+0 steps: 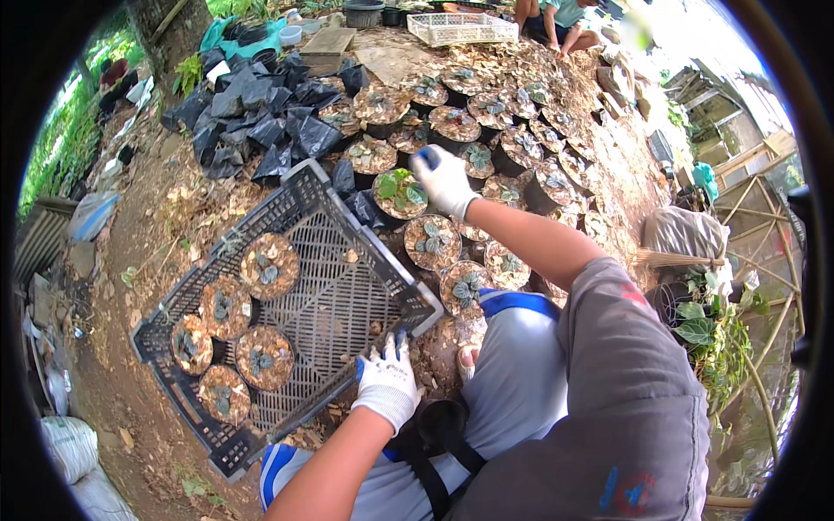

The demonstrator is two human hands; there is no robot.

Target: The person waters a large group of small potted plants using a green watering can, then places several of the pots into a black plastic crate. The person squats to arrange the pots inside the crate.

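Note:
My left hand (389, 381), in a white glove with blue fingertips, rests on the near rim of a black plastic crate (326, 306) with its fingers spread. Inside the crate's left part stand several potted seedlings (260, 358) with dark, grey-green leaves and leaf-litter tops. My right hand (446, 182), gloved alike, reaches out over the pots with its fingers curled. Close to its left is a pot with brighter green leaves (399, 189). Whether the fingers hold anything is hidden. More potted seedlings (432, 242) stand in rows below and beyond this hand.
A heap of black plastic bags (254, 111) lies beyond the crate, beside a tree trunk (169, 45). A white plastic crate (462, 29) stands at the back, near another person (563, 26) crouching. On the right are a filled sack (684, 231) and a broom (674, 258).

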